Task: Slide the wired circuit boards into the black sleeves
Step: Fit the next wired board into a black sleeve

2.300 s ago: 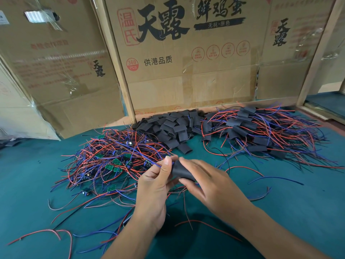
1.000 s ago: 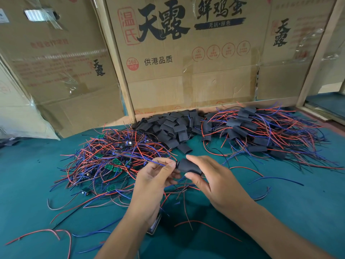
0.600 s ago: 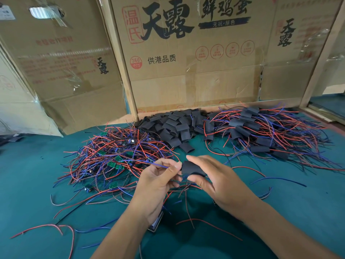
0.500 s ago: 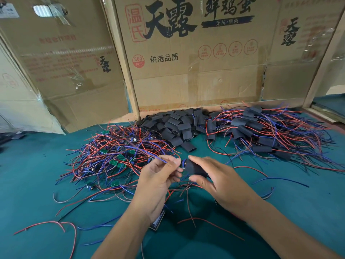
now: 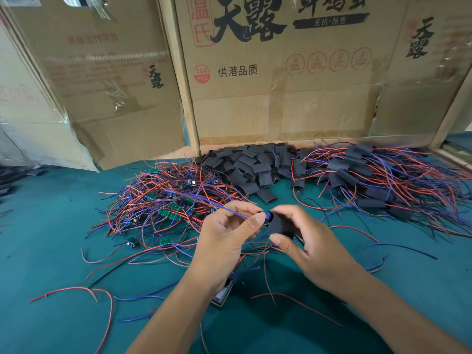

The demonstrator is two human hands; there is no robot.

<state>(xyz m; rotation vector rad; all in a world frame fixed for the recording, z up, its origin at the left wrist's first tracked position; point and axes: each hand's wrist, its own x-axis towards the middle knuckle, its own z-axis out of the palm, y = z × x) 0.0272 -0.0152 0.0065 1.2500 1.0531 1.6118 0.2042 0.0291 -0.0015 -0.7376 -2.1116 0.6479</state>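
My right hand (image 5: 310,240) grips a black sleeve (image 5: 279,224) between thumb and fingers, its mouth turned left. My left hand (image 5: 226,235) pinches a wired circuit board (image 5: 267,216) at that mouth; only a small blue part of the board shows, with a blue wire trailing up and left over my fingers. A tangle of bare wired boards (image 5: 168,203) with red and blue wires lies to the left. Empty black sleeves (image 5: 251,166) are heaped at the back centre. Sleeved boards (image 5: 367,180) with wires are piled at the right.
Everything lies on a green table mat (image 5: 51,251). Cardboard boxes (image 5: 281,72) form a wall right behind the piles. Loose red and blue wires (image 5: 84,292) stray over the near mat. A small dark flat object (image 5: 224,293) lies under my left wrist.
My hands have risen a little and drawn slightly apart. The left thumb, earlier lying over the sleeve, now pinches the board at the sleeve's mouth. The camera has tilted and moved closer.
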